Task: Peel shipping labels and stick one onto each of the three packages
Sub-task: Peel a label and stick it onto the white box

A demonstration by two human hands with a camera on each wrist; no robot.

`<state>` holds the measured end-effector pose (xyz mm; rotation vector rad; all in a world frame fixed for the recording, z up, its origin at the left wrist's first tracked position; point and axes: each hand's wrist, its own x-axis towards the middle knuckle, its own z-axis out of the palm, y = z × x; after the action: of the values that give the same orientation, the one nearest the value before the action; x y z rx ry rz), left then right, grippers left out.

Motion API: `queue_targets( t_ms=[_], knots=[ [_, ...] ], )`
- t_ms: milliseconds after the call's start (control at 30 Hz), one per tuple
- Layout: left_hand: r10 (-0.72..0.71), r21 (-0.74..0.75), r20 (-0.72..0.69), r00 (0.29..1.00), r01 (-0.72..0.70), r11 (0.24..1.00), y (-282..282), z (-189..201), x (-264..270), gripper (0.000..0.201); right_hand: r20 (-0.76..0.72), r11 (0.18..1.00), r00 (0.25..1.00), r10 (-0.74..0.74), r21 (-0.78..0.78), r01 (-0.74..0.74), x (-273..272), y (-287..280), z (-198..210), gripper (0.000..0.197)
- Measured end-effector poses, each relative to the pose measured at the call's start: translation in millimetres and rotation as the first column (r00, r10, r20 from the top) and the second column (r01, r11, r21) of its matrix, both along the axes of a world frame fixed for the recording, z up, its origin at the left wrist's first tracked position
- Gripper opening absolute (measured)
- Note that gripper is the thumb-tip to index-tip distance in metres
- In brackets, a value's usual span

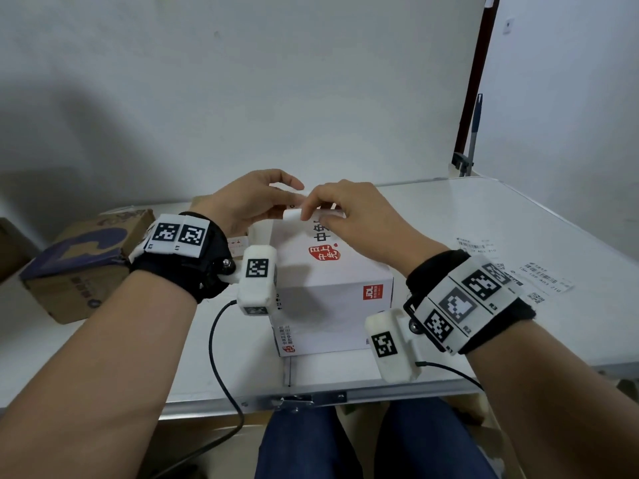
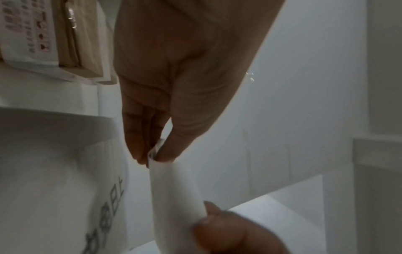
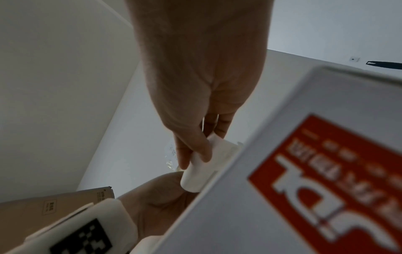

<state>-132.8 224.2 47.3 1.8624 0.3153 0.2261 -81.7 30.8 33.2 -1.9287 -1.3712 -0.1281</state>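
A white package (image 1: 332, 285) with red logos stands in the middle of the table, right in front of me. Above its far edge both hands hold a curled white shipping label (image 1: 294, 213) (image 2: 174, 189) (image 3: 202, 168). My left hand (image 1: 262, 198) pinches one end of the label between thumb and fingers (image 2: 139, 146). My right hand (image 1: 332, 209) pinches the other end, thumb (image 3: 191, 146) on top. A brown package with blue print (image 1: 83, 261) lies at the left. Another brown package (image 2: 71, 43) sits behind my left hand, mostly hidden in the head view.
Two more shipping labels (image 1: 477, 245) (image 1: 544, 274) lie flat on the white table (image 1: 449, 216) to the right. The wall is close behind the table. A dark pole (image 1: 475, 81) leans at the back right corner. Cables hang from both wrist cameras over the front edge.
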Motion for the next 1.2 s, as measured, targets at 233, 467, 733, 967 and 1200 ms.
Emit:
queue_targets(
  t_ms=[233,467,733,967,1200],
  knots=[
    [0.148,0.195,0.089,0.985,-0.163,0.967,0.5,0.2,5.0,0.021,-0.133,0.997,0.988,0.075,-0.003,-0.076,-2.9,-3.4,-7.9,0.039],
    [0.126,0.361,-0.083,0.989,-0.088,0.928,2.6,10.2,4.9,0.018,-0.097,0.995,0.993,0.064,-0.066,-0.071,-4.4,-7.6,-12.2,0.026],
    [0.109,0.377,-0.126,0.986,-0.053,0.925,0.5,16.2,15.2,0.021,-0.141,0.994,0.988,0.071,-0.073,-0.082,-3.5,-7.4,-16.1,0.030],
    [0.021,0.290,-0.225,0.974,0.046,0.956,1.2,11.6,15.7,0.018,-0.167,0.992,0.982,0.085,-0.083,-0.099,-4.1,-7.2,-18.6,0.031],
    [0.014,0.207,-0.251,0.968,0.040,0.978,-0.1,4.6,15.4,0.004,-0.166,0.991,0.984,0.062,-0.108,-0.081,-8.2,-9.1,-15.1,0.030]
  ],
)
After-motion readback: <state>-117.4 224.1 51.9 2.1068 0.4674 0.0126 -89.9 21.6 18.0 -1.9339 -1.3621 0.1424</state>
